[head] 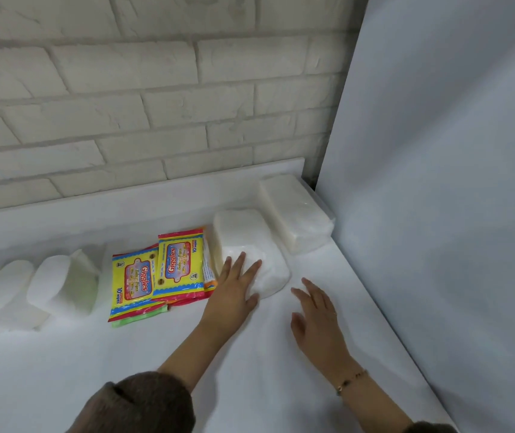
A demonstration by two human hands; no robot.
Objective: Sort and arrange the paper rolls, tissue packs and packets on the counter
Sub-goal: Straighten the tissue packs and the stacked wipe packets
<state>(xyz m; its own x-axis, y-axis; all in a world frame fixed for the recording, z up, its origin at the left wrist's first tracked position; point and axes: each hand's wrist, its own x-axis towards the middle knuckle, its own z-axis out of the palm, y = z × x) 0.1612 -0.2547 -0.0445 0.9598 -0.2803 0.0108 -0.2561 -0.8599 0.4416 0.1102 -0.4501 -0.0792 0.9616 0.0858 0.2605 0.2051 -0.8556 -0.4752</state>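
Observation:
Two white tissue packs lie at the back right of the white counter [250,370]: one [296,214] in the corner, the other [243,235] just left of it. My left hand [234,292] rests flat on the near end of that second pack, fingers spread. My right hand [315,310] hovers open over the counter to its right, holding nothing. Left of the pack lie several colourful wipes packets: a red-edged one [181,264] on top, a yellow one [131,282] beside it, others under them. Several white paper rolls [59,285] line the far left.
A white brick wall [156,104] runs behind the counter, above a low white ledge [125,198]. A smooth white panel [437,182] closes off the right side, meeting the counter along a diagonal edge.

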